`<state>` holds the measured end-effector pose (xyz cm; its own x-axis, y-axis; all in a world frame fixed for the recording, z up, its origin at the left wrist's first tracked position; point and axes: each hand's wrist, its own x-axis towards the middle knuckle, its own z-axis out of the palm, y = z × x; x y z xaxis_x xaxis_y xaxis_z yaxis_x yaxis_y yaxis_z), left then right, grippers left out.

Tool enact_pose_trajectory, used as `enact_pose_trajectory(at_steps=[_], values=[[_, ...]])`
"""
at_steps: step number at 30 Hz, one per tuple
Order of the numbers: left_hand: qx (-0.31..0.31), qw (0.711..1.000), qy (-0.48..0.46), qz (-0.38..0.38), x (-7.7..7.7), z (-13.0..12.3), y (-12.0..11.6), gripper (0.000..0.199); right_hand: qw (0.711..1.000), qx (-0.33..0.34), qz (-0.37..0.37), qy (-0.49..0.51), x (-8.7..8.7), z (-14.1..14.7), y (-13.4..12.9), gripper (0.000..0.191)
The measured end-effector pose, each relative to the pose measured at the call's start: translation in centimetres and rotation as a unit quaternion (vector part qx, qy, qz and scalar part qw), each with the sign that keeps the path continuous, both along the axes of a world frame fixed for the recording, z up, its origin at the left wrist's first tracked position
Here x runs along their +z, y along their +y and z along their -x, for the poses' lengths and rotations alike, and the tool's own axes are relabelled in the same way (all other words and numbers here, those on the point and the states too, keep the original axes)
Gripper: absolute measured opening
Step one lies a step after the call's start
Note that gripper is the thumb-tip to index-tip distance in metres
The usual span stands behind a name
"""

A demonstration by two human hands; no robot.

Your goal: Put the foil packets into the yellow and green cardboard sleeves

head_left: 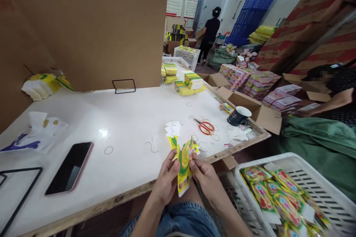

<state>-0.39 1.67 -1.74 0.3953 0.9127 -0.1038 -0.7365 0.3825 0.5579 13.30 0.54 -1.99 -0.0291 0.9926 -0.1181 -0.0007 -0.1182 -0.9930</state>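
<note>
A yellow and green printed packet (pixel 183 164) is held upright at the table's front edge, between both hands. My left hand (pixel 167 176) is closed on its left side, thumb on the front. On the right side, my right hand (pixel 205 174) pinches its edge between thumb and fingers. Just behind lie more yellow packets with white ends (pixel 172 129), partly hidden by the held one. Red-handled scissors (pixel 205 127) rest beyond my right hand among several loose rubber bands (pixel 215 137).
A phone (pixel 69 168) and plastic wrapper (pixel 39 133) lie left. Yellow bundles (pixel 191 80) stand at the back. A dark mug (pixel 238 116) sits by the right edge. A white basket (pixel 241 170) holds many packets. One person (pixel 211 29) stands far off; another (pixel 342 96) is at right.
</note>
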Motion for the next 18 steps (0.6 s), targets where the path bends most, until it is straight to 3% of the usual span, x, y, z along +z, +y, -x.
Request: enact_pose_trajectory(at_steps=[2, 4, 7, 9, 14, 16, 18], values=[[0.011, 0.999, 0.012, 0.03, 0.0, 0.1, 0.1, 0.042, 0.985, -0.077, -0.081, -0.132, 0.5, -0.4, -0.1, 0.033], [0.006, 0.998, 0.021, 0.053, 0.1, 0.1, 0.2, 0.04, 0.945, -0.129, -0.18, -0.239, 1.1, -0.8, -0.1, 0.03], [-0.027, 0.997, 0.025, 0.073, 0.2, 0.1, 0.1, 0.043, 0.921, -0.061, -0.258, -0.287, 1.9, -1.2, 0.2, 0.038], [-0.043, 0.996, 0.028, 0.075, 0.3, 0.1, 0.0, 0.042, 0.931, -0.022, -0.252, -0.262, 2.1, -1.4, 0.5, 0.031], [-0.085, 0.995, 0.037, 0.047, 0.7, -0.1, -0.3, 0.035, 0.986, -0.047, -0.149, -0.051, 2.0, -1.8, 1.2, 0.017], [-0.076, 0.995, 0.052, 0.046, 0.7, -0.4, -0.3, 0.033, 0.988, -0.073, -0.134, 0.003, 1.9, -1.8, 1.4, 0.018], [-0.051, 0.995, 0.076, 0.046, 0.6, -0.7, -0.1, 0.033, 0.982, -0.12, -0.148, -0.008, 1.7, -1.4, 1.3, 0.02]])
